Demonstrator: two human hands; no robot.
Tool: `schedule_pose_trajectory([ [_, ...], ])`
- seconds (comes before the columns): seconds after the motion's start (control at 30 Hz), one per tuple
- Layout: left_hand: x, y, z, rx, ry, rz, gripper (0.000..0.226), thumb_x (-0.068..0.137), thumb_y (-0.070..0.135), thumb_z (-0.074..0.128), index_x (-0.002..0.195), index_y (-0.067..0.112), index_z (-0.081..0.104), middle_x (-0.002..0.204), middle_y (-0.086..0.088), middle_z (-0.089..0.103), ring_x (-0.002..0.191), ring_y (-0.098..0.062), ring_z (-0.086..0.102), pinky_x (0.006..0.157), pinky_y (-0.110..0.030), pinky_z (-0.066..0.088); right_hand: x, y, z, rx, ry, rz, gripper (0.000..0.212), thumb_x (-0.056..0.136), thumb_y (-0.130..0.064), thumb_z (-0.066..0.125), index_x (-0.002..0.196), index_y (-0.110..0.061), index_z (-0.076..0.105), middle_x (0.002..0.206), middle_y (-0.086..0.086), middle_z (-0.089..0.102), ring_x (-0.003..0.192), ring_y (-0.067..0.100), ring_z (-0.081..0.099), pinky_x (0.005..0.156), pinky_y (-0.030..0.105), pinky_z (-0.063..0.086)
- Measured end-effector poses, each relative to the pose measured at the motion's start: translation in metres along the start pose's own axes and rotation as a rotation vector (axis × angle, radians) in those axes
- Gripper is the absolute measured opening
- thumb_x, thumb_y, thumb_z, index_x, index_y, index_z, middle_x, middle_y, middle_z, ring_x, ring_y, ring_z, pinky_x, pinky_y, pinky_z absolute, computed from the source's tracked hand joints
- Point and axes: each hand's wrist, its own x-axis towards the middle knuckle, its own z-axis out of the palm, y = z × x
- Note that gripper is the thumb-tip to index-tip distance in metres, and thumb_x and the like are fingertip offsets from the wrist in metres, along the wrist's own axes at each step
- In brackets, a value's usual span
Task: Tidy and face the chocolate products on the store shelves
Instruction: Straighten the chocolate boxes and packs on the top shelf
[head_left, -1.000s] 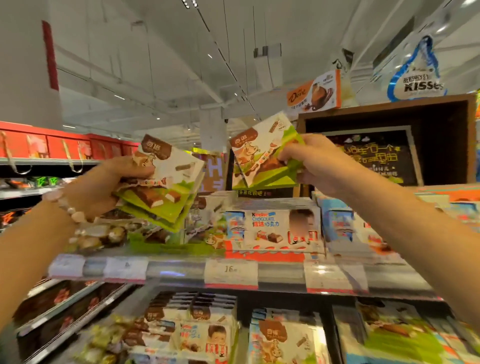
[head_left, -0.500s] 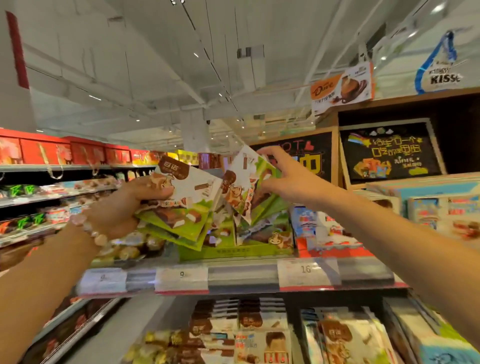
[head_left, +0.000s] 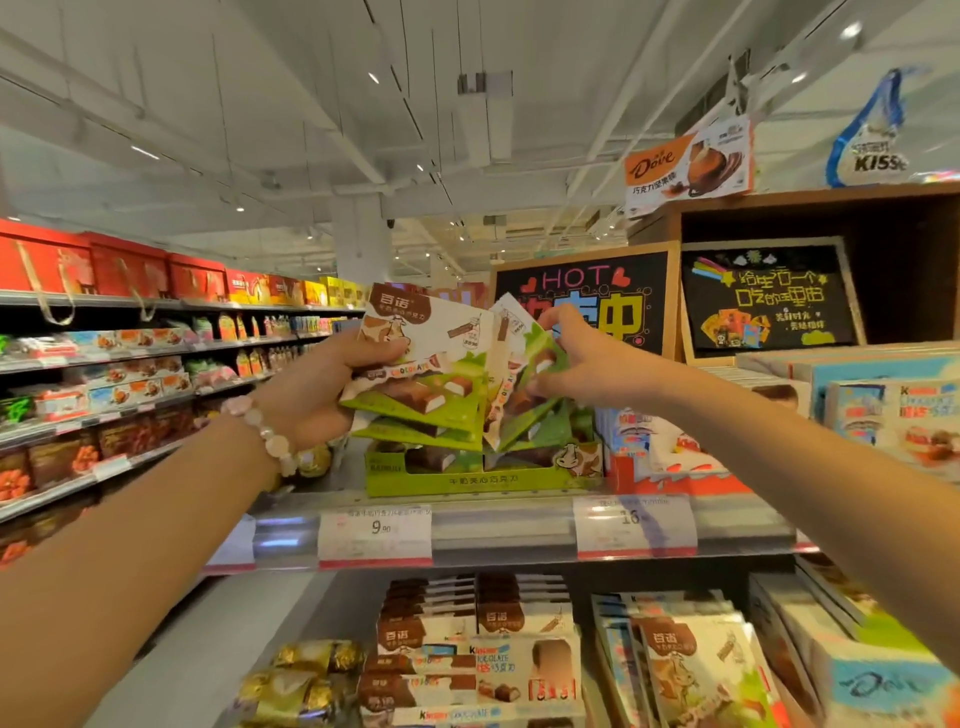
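My left hand (head_left: 317, 395) grips a fanned stack of green-and-white chocolate packs (head_left: 431, 374) with a cow picture, held above the top shelf. My right hand (head_left: 587, 364) pinches another pack or two of the same kind (head_left: 519, 400), tilted, their edges touching the left stack. Directly below both stacks stands a green display tray (head_left: 467, 480) of the same product on the top shelf (head_left: 519, 525). A beaded bracelet (head_left: 270, 431) sits on my left wrist.
Kinder chocolate boxes (head_left: 670, 457) stand right of the green tray. Price tags (head_left: 375, 532) line the shelf edge. The lower shelf holds more chocolate packs (head_left: 478, 639) and gold-wrapped sweets (head_left: 306, 680). Black chalkboard signs (head_left: 587, 296) stand behind. Another aisle of shelves (head_left: 104, 389) runs along the left.
Both hands came together: the right hand's packs dropped left and down until they meet the left stack over the green tray. The view swung left.
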Motion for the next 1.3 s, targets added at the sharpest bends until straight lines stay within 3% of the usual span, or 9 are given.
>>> schedule_pose_trajectory([
  [0.07,0.001,0.001,0.001,-0.012,0.014,0.013,0.040,0.076,0.012,0.056,0.116,0.009,0.059,0.115,-0.015,0.066,0.097,-0.029,0.066,0.082,-0.047,0.052,0.000,-0.001,0.000,-0.110,-0.001,0.004,0.066,0.083,-0.016,0.071,0.131,-0.012,0.025,0.114,0.008,0.059,0.099,0.021,0.061,0.085,0.037,0.054],
  [0.17,0.005,0.004,0.005,-0.014,0.009,0.016,0.027,0.075,0.010,0.055,0.100,0.010,0.063,0.100,-0.013,0.071,0.082,-0.025,0.070,0.073,-0.039,0.058,0.000,-0.002,0.003,-0.205,0.032,-0.031,0.081,0.077,-0.017,0.076,0.138,-0.010,0.022,0.120,0.007,0.057,0.104,0.020,0.059,0.087,0.035,0.052],
  [0.27,0.006,0.005,0.008,0.024,0.020,-0.023,0.032,0.075,0.011,0.056,0.106,0.008,0.061,0.106,-0.014,0.069,0.087,-0.027,0.069,0.077,-0.043,0.056,-0.001,-0.005,0.002,-0.290,0.026,-0.090,0.114,0.072,-0.015,0.080,0.150,-0.024,-0.003,0.137,0.011,0.046,0.106,0.024,0.058,0.089,0.035,0.049],
  [0.33,0.006,0.005,0.008,0.057,0.022,-0.053,0.043,0.075,0.011,0.056,0.118,0.005,0.057,0.116,-0.018,0.065,0.099,-0.030,0.064,0.080,-0.046,0.054,-0.001,-0.005,0.003,-0.438,0.024,-0.119,0.120,0.068,-0.022,0.084,0.149,-0.033,-0.004,0.140,0.012,0.042,0.116,0.029,0.052,0.095,0.041,0.047],
  [0.5,0.006,0.005,0.004,0.038,0.018,-0.063,0.037,0.074,0.010,0.056,0.110,0.007,0.060,0.110,-0.017,0.067,0.089,-0.028,0.069,0.078,-0.042,0.054,0.001,0.000,0.005,-0.447,0.064,-0.138,0.094,0.069,-0.028,0.083,0.143,-0.027,0.027,0.139,0.005,0.043,0.125,0.023,0.043,0.097,0.034,0.039],
  [0.63,0.005,0.003,0.002,0.026,-0.008,-0.112,0.042,0.077,0.010,0.054,0.118,0.009,0.058,0.113,-0.017,0.066,0.099,-0.032,0.065,0.070,-0.042,0.059,0.003,0.004,0.005,-0.359,0.139,-0.159,0.077,0.070,-0.027,0.082,0.133,-0.021,0.038,0.132,0.002,0.047,0.118,0.019,0.045,0.090,0.029,0.041],
  [0.77,0.005,-0.001,0.007,0.012,-0.021,-0.130,0.048,0.077,0.010,0.054,0.124,0.007,0.054,0.116,-0.017,0.065,0.103,-0.035,0.063,0.080,-0.048,0.054,0.002,0.001,-0.001,-0.439,0.172,-0.171,0.059,0.065,-0.032,0.084,0.110,-0.022,0.046,0.115,-0.001,0.050,0.101,0.016,0.050,0.076,0.027,0.041],
  [1.1,0.014,-0.010,0.030,0.036,-0.073,-0.131,0.041,0.073,0.010,0.056,0.115,0.007,0.059,0.111,-0.018,0.067,0.092,-0.030,0.068,0.079,-0.049,0.053,0.000,0.011,-0.006,-0.452,0.160,-0.165,0.069,0.065,-0.034,0.084,0.121,-0.017,0.049,0.124,0.002,0.055,0.112,0.020,0.051,0.090,0.035,0.046],
  [1.3,0.016,-0.011,0.030,0.140,-0.018,-0.060,0.038,0.069,0.010,0.059,0.107,0.009,0.062,0.107,-0.017,0.069,0.096,-0.033,0.066,0.079,-0.046,0.054,-0.002,0.019,-0.004,-0.409,0.221,-0.153,0.059,0.063,-0.035,0.085,0.108,-0.020,0.051,0.114,-0.002,0.060,0.103,0.018,0.055,0.082,0.036,0.048],
])
